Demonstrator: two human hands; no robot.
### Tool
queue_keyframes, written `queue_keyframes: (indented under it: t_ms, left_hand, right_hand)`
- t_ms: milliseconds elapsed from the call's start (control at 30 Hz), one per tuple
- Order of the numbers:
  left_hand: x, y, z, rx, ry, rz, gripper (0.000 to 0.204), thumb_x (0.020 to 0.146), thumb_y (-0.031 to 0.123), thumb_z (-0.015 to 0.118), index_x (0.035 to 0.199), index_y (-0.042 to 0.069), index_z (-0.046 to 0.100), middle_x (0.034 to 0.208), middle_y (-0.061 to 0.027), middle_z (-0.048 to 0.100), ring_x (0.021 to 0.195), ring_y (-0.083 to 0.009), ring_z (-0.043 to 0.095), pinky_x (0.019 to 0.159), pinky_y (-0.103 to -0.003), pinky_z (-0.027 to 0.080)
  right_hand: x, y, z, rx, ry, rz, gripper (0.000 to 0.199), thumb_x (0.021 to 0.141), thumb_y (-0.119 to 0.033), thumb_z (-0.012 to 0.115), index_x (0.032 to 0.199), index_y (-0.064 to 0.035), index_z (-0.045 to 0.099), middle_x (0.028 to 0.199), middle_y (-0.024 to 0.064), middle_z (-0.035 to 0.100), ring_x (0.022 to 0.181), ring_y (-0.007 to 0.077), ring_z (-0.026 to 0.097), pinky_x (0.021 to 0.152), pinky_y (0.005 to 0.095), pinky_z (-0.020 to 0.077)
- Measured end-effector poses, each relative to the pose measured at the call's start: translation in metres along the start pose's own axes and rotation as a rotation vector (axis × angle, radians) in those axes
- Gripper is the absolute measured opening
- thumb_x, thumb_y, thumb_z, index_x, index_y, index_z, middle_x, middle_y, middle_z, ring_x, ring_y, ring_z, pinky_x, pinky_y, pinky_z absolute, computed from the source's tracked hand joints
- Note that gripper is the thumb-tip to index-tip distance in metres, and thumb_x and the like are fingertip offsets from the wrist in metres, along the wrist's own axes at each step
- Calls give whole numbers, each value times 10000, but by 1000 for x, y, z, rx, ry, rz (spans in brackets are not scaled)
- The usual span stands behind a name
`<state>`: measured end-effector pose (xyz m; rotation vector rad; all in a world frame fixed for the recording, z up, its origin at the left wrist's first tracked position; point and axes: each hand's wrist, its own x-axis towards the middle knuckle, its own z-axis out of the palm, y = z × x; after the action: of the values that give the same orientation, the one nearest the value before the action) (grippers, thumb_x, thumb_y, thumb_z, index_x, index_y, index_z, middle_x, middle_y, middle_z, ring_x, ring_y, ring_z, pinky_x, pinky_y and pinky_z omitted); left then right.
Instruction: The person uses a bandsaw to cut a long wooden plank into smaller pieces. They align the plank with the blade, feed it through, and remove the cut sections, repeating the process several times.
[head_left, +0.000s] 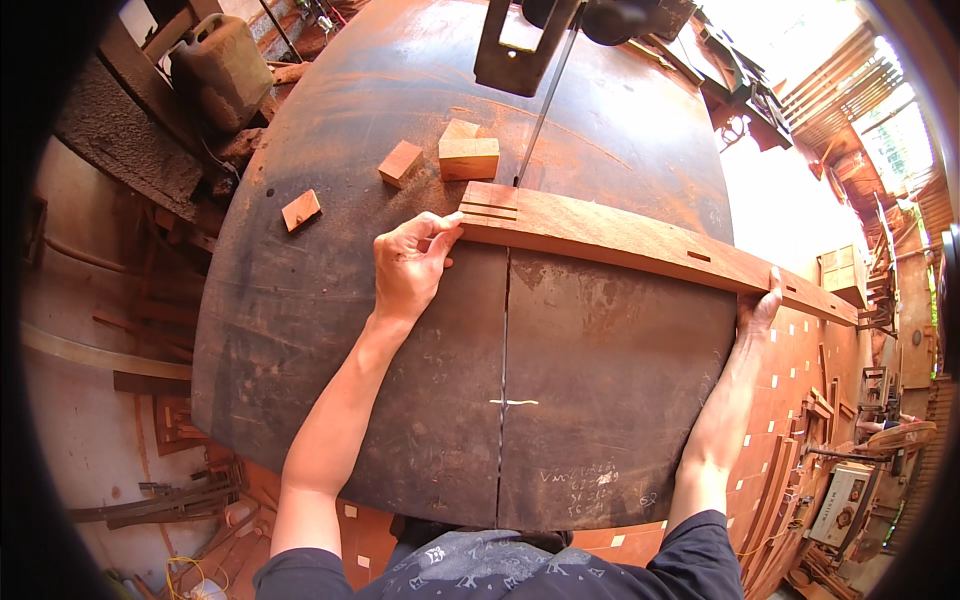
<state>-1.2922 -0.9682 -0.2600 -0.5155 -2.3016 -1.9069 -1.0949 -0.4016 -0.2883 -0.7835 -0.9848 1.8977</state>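
A long reddish wooden beam lies across the dark metal saw table, its right end reaching past the table's edge. Slots are cut in its top face, and narrow parallel cuts mark its left end. My left hand pinches the near corner of that left end between thumb and fingers. Farther right, my right hand grips the beam, thumb on top and fingers mostly hidden beneath. A thin bandsaw blade comes down to the beam's far edge, close to the cuts. It touches or nearly touches the wood; I cannot tell which.
Several small wood offcuts, including a block, lie left of the blade amid sawdust. A dark blade guard hangs above. A slot runs toward me through the table. At far left stands a dusty jerrycan; wood strips lie at right.
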Motion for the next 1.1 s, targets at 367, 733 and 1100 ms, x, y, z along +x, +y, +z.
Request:
queue_keyframes:
  t_ms: [367, 733, 1100]
  left_hand:
    - [0, 3, 3, 7, 17, -23, 35, 972, 58, 758, 960, 28, 770, 1046, -70, 822, 710, -54, 705, 558, -245, 601]
    - [4, 5, 2, 11, 20, -6, 30, 968, 48, 753, 978, 51, 782, 948, -54, 820, 701, -63, 707, 535, -260, 603]
    - [6, 1, 3, -11, 10, -5, 24, 969, 32, 743, 951, 28, 759, 955, -50, 824, 699, -62, 713, 527, -253, 587]
  right_hand:
    - [-1, 0, -2, 3, -19, -12, 487, 1014, -359, 644, 1356, -17, 585, 1292, 141, 677, 1193, 298, 663, 971, 462, 584]
    - [-10, 0, 6, 5, -19, 26, 491, 1032, -375, 579, 1339, 9, 573, 1297, 161, 664, 1214, 323, 644, 1028, 494, 540]
    - [-8, -1, 3, 19, -2, 14, 494, 1033, -380, 576, 1320, 21, 583, 1287, 169, 672, 1195, 329, 654, 1034, 492, 532]
